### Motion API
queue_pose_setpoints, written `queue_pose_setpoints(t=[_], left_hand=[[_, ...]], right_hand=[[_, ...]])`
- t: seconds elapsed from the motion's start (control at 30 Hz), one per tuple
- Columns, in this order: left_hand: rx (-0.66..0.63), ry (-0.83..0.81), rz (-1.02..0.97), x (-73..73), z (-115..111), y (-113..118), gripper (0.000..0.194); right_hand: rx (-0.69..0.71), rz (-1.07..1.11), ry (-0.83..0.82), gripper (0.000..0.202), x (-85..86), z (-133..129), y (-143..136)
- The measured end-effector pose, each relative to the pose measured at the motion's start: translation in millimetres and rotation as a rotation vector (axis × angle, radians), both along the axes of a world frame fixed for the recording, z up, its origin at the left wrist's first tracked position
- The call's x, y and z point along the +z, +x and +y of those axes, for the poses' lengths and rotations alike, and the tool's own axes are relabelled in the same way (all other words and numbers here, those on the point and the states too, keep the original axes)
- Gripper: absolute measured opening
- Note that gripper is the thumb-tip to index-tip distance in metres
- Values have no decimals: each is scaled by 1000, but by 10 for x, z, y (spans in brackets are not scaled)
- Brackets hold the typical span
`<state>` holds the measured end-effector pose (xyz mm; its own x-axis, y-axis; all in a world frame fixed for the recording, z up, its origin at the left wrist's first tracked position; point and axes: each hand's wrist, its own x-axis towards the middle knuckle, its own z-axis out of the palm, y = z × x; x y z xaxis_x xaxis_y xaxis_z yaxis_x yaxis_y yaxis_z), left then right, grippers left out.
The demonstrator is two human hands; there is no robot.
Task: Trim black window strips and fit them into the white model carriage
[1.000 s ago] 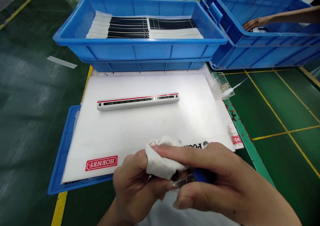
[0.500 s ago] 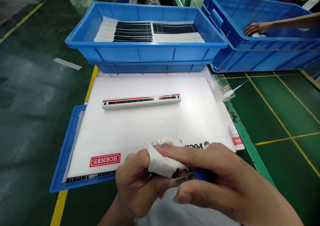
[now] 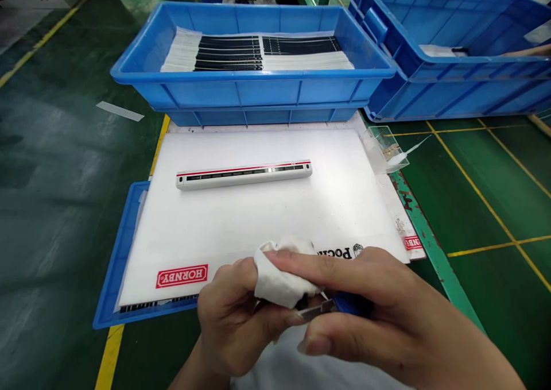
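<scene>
Can see less of a co-worker's arm [image 3: 531, 51] than before. Still holding crumpled white cloth [image 3: 279, 280] in curled left hand [image 3: 235, 321], and blue tool [image 3: 352, 304] (shiny metal end) in bent right hand [image 3: 391, 309], by white board's [image 3: 241, 217] near edge.

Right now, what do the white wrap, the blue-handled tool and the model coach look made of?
White wrap: matte, soft-folded, probably cloth; paper possible.
Blue-handled tool: grey, shiny blade, likely metal; handle evenly blue, probably plastic.
Model coach: smooth, likely plastic; dark strip glints.
</scene>
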<state>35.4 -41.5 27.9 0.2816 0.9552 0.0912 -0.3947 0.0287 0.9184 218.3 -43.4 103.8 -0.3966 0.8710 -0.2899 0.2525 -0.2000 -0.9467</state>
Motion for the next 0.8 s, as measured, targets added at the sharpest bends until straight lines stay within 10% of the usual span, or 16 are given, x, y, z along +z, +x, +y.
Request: queue_pose_setpoints(t=[0.8], left_hand=[[-81,215,51,-139,136,-83,17]], right_hand=[[-23,7,-59,55,-28,-7,-17]])
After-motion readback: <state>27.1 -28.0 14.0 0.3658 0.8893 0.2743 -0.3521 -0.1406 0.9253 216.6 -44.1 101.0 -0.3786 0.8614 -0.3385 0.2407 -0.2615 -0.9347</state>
